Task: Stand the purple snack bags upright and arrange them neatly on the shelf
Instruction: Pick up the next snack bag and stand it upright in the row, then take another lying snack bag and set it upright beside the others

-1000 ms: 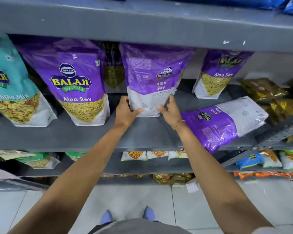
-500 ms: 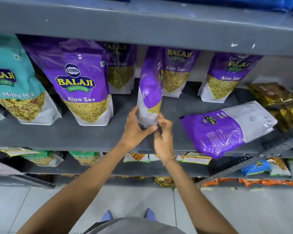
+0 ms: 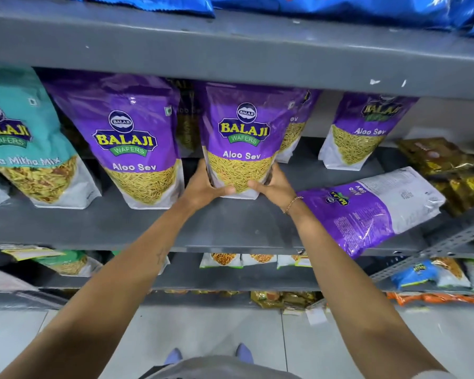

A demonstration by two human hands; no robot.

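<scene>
Turned from edge-on half a second ago, the held purple bag (image 3: 242, 140) now faces front, upright on the grey shelf (image 3: 230, 228). Left hand (image 3: 203, 187) and right hand (image 3: 274, 184) each keep a narrow grip on its lower corners. Just right of the right hand, the fallen purple bag (image 3: 372, 209) lies flat, its long axis running left to right, so that hand is likely nearer for it.

Bare grey shelf (image 3: 225, 228) front open between the arms, narrow gap between the two front upright purple bags (image 3: 133, 138) (image 3: 244, 138), fallen purple bag (image 3: 372, 212) blocking the right, shelf above (image 3: 230, 50) capping headroom, more bags possibly crowding behind
</scene>
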